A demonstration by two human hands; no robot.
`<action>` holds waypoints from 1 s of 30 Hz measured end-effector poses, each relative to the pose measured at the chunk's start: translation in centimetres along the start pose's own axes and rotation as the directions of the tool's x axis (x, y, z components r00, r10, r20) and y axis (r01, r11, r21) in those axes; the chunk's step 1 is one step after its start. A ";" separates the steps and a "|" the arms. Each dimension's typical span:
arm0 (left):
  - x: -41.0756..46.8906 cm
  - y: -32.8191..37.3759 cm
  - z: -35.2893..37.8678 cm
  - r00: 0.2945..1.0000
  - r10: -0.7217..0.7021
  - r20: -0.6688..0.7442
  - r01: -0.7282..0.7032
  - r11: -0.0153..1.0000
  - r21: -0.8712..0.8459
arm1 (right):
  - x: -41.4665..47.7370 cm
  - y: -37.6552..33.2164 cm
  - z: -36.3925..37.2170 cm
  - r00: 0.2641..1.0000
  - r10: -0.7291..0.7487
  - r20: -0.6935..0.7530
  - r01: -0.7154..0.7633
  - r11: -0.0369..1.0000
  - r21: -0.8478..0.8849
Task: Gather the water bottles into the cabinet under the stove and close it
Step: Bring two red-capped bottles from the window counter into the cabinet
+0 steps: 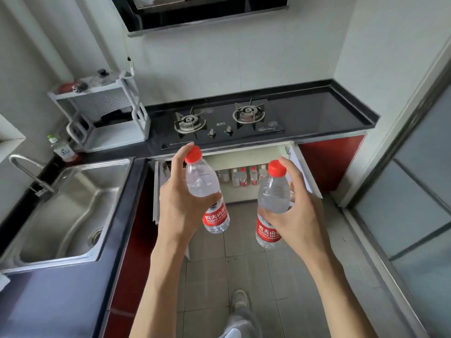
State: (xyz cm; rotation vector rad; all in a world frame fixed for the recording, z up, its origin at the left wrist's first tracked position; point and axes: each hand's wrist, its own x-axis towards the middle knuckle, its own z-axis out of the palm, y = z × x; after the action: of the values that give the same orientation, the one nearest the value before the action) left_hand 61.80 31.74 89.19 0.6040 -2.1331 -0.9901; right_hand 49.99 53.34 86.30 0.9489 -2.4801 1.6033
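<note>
Bottles, one gripped in the left hand, another in the right hand, are carried upright toward the open cabinet at twelve o'clock for stowing.

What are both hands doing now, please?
Left hand: closed around a water bottle.
Right hand: closed around a second water bottle.
</note>
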 end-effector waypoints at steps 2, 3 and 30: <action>2.0 -0.9 0.4 1.000 -0.002 -0.001 0.002 1.000 0.010 | 1.8 0.8 0.7 1.000 0.014 -0.007 -0.014 1.000 -0.017; 3.1 -1.3 0.7 1.000 0.002 0.000 -0.002 1.000 0.010 | 2.9 1.2 1.1 1.000 0.022 -0.013 -0.022 0.999 -0.022; 20.1 -14.5 4.4 0.984 -0.179 0.014 0.180 0.983 -0.040 | 22.5 7.7 14.4 0.991 0.051 0.125 -0.047 0.998 -0.035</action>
State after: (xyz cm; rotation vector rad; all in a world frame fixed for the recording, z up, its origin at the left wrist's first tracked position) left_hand 47.12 11.98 83.61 0.7835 -2.0893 -1.1337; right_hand 31.88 32.89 81.12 1.0227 -2.6233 1.5587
